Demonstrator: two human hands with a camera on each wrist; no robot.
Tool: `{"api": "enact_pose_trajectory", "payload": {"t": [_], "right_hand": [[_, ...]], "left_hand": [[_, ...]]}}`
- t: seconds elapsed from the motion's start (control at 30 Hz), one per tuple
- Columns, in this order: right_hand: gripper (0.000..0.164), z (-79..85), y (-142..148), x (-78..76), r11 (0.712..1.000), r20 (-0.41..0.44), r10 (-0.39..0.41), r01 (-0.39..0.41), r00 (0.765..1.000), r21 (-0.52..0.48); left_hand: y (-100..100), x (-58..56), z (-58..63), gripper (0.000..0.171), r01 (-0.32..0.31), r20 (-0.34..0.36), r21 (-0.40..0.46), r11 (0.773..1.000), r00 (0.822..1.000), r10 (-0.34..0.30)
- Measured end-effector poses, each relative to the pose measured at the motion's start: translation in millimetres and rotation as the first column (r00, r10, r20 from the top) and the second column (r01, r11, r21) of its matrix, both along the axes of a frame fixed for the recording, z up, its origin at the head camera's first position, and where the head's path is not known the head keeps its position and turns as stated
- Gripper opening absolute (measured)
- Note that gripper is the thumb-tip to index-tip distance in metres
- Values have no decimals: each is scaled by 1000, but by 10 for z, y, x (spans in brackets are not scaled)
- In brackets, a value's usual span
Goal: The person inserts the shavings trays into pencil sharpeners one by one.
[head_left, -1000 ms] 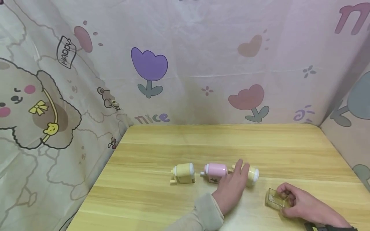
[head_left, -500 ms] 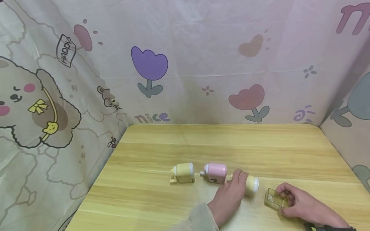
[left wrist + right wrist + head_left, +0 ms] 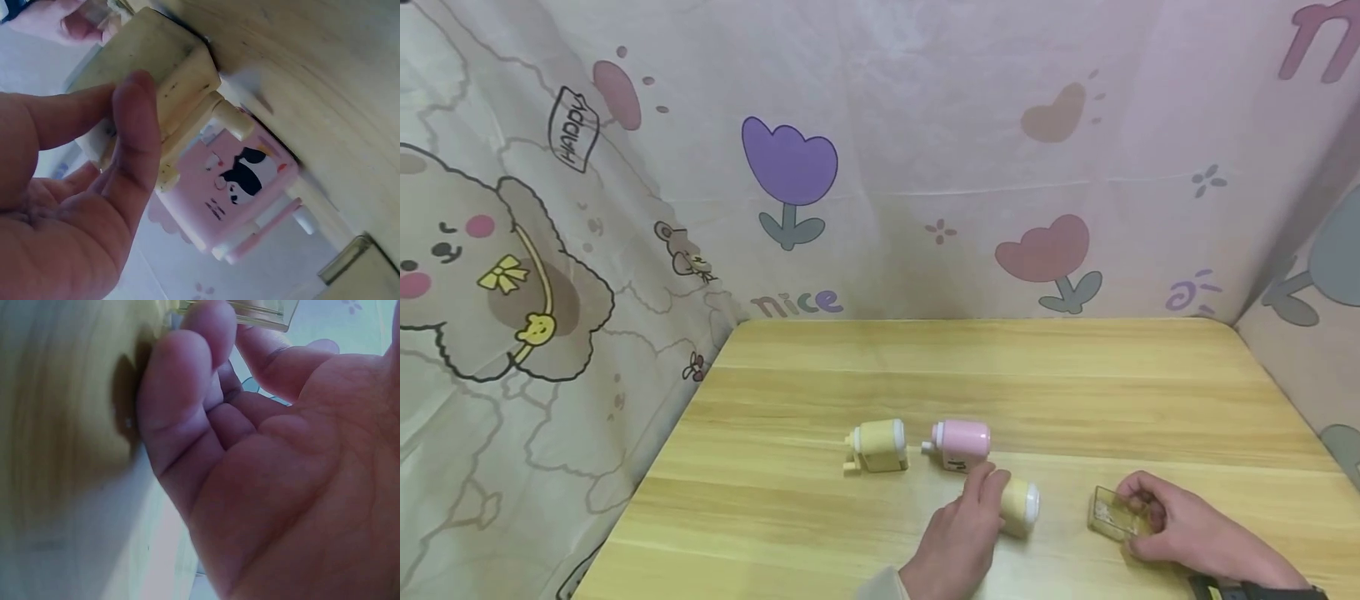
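My left hand [image 3: 958,533] grips a yellow hand-crank pencil sharpener [image 3: 1021,505] at the table's front middle. In the left wrist view, thumb and fingers close around that sharpener [image 3: 150,53], its crank toward a pink sharpener [image 3: 240,181] with a panda print. Just behind my left hand stands the same pink sharpener [image 3: 964,442] in the head view. To the right, my right hand [image 3: 1195,533] pinches a small see-through yellowish shavings drawer [image 3: 1108,513] with pale bits inside. The right wrist view shows only an edge of the drawer [image 3: 265,311] above the fingers.
Another yellow crank sharpener [image 3: 882,446] stands left of the pink one. All rest on a wood-grain table [image 3: 775,367]. A printed cloth [image 3: 887,158] hangs along the back and sides.
My left hand has taken hold of the yellow sharpener and moved it left and toward the front edge. The right hand stays nearly in place with the drawer.
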State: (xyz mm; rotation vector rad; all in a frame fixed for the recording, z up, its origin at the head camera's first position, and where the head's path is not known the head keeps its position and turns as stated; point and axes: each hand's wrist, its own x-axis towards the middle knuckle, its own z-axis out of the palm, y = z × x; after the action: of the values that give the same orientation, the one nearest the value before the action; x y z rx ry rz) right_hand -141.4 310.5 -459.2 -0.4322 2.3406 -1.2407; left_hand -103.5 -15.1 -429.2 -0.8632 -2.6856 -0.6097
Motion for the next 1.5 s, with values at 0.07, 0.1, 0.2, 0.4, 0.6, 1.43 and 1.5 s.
{"api": "enact_pose_trajectory", "payload": {"t": [0.07, 0.1, 0.2, 0.4, 0.6, 1.43, 1.5], "right_hand": [[48, -1, -9, -5, 1000, 0, 6, -6, 1000, -4], [47, -3, -19, -7, 1000, -9, 12, -12, 1000, -8], [49, -8, -62, -15, 1000, -21, 7, -8, 1000, -2], [49, -20, -133, 23, 1000, -48, -14, 15, 999, 9], [52, -21, -202, 48, 999, -101, -19, 23, 995, 36], [62, 39, -229, 51, 999, -183, -28, 33, 983, 24], [62, 34, -230, 50, 1000, -189, -24, 27, 982, 10]], "left_hand": [[-12, -4, -2, 52, -23, 10, -3, 1000, 1000, 23], [-17, -6, -5, 53, -36, 8, -4, 999, 999, 36], [-30, -8, -31, 55, -71, -18, 1, 997, 997, 71], [-54, 54, -93, 59, -62, 103, 89, 994, 993, 53], [-77, 115, -145, 64, -72, 226, 113, 991, 973, 44], [-93, 8, -157, 56, 47, 61, 178, 983, 996, -58], [-88, 7, -162, 56, 45, 73, 178, 983, 996, -59]]}}
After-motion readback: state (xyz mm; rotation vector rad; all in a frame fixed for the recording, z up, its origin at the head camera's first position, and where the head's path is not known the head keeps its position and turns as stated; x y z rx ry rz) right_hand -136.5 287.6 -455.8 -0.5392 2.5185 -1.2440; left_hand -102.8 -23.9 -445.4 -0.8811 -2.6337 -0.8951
